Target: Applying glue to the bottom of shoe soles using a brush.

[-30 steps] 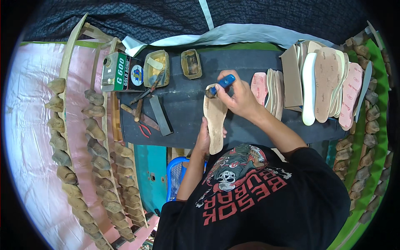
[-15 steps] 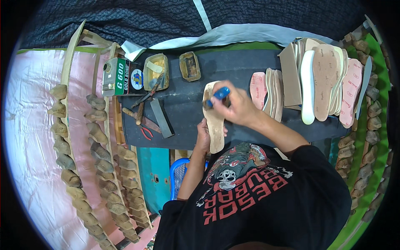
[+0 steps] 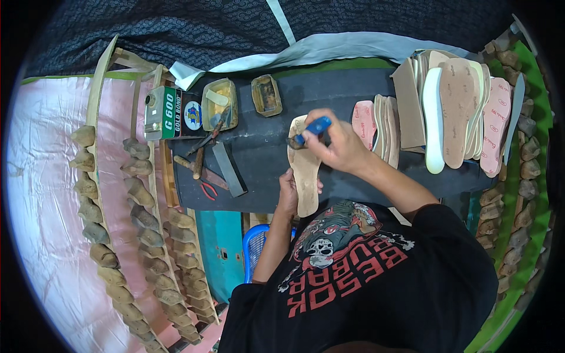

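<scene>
My left hand (image 3: pixel 288 193) grips a tan shoe insole (image 3: pixel 306 182) from below, its thumb at the left edge and fingertips showing at the right. The insole stands lengthwise in front of my chest, over the near edge of the table. My right hand (image 3: pixel 343 148) is closed around a blue-handled brush (image 3: pixel 316 127). The brush's dark end meets the upper left part of the insole's face. Part of the insole's upper right side is hidden behind my right hand.
On the dark table (image 3: pixel 247 170), left, are a glue can (image 3: pixel 173 112), two tubs (image 3: pixel 210 120), pliers (image 3: pixel 207 189), other hand tools and a grey block (image 3: pixel 229 169). Right stand insole stacks (image 3: pixel 382 132) and a filled cardboard box (image 3: pixel 407 106). Racks of shoe lasts (image 3: pixel 141 194) flank both sides.
My right hand and the brush have shifted slightly, with the blue handle now more tilted toward the upper right. The left hand and insole stay nearly in place.
</scene>
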The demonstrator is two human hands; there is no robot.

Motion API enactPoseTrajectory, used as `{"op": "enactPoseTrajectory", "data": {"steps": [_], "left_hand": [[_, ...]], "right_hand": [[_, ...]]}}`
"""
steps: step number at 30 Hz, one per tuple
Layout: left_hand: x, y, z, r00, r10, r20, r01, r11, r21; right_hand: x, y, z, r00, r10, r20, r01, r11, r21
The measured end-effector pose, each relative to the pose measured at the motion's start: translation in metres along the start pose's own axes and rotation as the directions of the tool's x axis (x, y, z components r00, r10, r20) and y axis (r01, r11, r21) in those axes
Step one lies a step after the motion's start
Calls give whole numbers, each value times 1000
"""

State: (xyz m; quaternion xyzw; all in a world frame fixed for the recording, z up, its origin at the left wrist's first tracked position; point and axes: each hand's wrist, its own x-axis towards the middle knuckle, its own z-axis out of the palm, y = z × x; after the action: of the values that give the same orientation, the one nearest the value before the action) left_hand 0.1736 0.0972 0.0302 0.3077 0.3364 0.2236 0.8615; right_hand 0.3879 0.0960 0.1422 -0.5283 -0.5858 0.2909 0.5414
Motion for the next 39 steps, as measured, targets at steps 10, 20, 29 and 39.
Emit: {"op": "enactPoseTrajectory", "data": {"steps": [10,20,29,39], "left_hand": [[-5,6,6,1000,-29,-1,29,1000,-4],[-4,4,7,1000,-7,-21,12,973,231],[-8,5,6,999,-42,-15,44,984,174],[-7,1,2,999,-33,-18,36,982,187]], "right_hand": [[9,8,-12,980,-90,-177,83,995,-48],[9,3,-14,990,-28,-137,24,999,-30],[14,9,-14,973,-103,-207,83,991,-103],[15,9,-14,985,-19,-169,17,1000,-11]]}}
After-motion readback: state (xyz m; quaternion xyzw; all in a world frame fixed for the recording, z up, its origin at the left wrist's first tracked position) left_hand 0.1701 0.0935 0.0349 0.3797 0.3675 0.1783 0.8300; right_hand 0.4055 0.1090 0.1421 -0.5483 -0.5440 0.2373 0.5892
